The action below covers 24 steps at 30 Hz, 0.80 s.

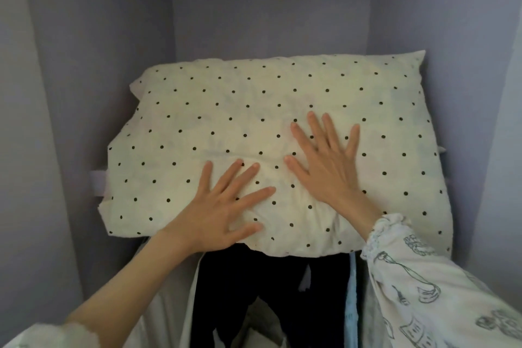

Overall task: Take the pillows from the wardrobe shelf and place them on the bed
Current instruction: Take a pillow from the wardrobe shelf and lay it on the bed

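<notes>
Your left hand (223, 206) is lying flat on the pillow (271, 133), fingers spread and gripping nothing; the pillow is sitting on the wardrobe shelf (97, 181), its front edge hanging over the dark clothes (268, 291) below. Your right hand (324, 161) is pressing flat too, fingers apart. Slide both hands outward, take both ends, and pull evenly, I think.
</notes>
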Available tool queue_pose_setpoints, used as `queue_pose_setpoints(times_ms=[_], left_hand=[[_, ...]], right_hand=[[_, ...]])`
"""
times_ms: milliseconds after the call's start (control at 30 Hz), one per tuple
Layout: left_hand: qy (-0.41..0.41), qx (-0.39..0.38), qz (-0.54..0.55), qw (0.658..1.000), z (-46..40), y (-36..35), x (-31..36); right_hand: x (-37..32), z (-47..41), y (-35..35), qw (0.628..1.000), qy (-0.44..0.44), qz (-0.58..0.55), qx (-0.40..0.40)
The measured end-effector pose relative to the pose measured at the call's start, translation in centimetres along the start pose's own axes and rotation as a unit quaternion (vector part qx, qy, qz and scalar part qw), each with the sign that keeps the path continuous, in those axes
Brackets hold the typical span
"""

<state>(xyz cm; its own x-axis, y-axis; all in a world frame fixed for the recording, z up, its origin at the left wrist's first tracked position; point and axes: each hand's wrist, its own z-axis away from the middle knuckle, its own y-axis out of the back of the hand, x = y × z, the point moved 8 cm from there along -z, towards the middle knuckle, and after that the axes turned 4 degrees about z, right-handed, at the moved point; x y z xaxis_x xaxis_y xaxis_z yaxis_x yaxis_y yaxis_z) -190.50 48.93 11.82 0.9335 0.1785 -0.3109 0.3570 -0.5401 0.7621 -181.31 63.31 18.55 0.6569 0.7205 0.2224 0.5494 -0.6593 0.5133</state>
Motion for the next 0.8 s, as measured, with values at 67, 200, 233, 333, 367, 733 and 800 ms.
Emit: queue_pose_setpoints(times_ms=[67, 200, 233, 333, 367, 733, 800], left_hand=[[0.024, 0.010, -0.019, 0.999, -1.1, 0.3, -0.9], [0.048, 0.053, -0.026, 0.997, -4.3, 1.1, -2.8], [0.045, 0.064, -0.031, 0.996, -5.1, 1.3, -3.1], [0.050, 0.094, -0.045, 0.993, -7.9, 2.5, -4.6], [0.056, 0.105, -0.048, 0.992, -8.8, 3.2, -5.2], [0.099, 0.177, -0.055, 0.978, -13.4, 9.3, -7.8], [0.116, 0.176, -0.048, 0.976, -12.6, 9.0, -7.8]], right_hand=[[0.0, 0.4, -0.3, 1.000, 0.006, -0.002, 0.017], [0.0, 1.2, -0.7, 0.999, 0.010, 0.015, 0.045], [-0.1, 1.4, -0.8, 0.999, 0.009, 0.019, 0.049], [-0.1, 2.2, -0.8, 0.998, 0.003, 0.022, 0.066], [-0.2, 2.6, -0.9, 0.997, 0.004, 0.025, 0.074], [0.5, 5.3, -1.2, 0.987, 0.067, 0.063, 0.132], [0.8, 5.3, -1.1, 0.986, 0.084, 0.054, 0.133]])
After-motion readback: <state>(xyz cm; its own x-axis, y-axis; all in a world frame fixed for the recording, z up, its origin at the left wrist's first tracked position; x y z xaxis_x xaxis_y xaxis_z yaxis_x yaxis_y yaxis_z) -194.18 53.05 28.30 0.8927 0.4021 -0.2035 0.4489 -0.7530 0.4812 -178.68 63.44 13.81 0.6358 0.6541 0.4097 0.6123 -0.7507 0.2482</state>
